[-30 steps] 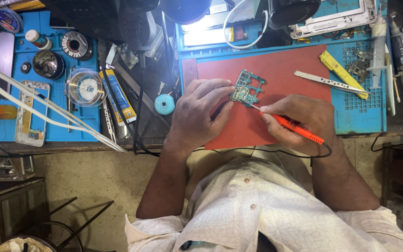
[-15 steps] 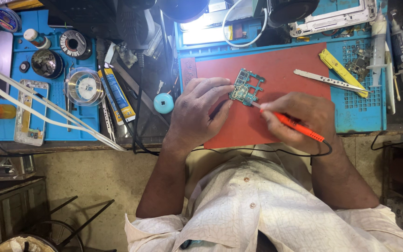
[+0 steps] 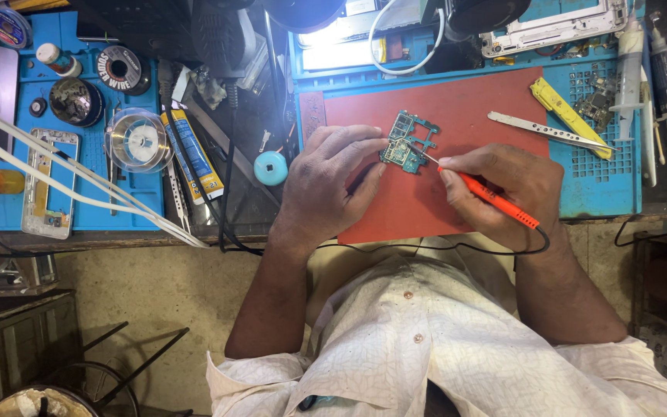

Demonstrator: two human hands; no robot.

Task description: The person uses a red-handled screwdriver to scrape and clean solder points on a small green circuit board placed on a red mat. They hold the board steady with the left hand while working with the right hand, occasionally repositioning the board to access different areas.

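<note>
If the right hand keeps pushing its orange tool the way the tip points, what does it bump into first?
The right hand aims the orange tool up-left. Its thin tip already looks to be at the small green circuit board, so that comes first, then probably the left hand's fingers.

Both forearms bare, extended forward from the torso, elbows bent and spread. Left hand (image 3: 326, 185) lies palm down, fingers curled, fingertips (image 3: 376, 144) pressed forward and toward the right. Right hand (image 3: 503, 189) is closed in a pen-type grip, knuckles up, wrist low, thumb tucked beneath.
</note>
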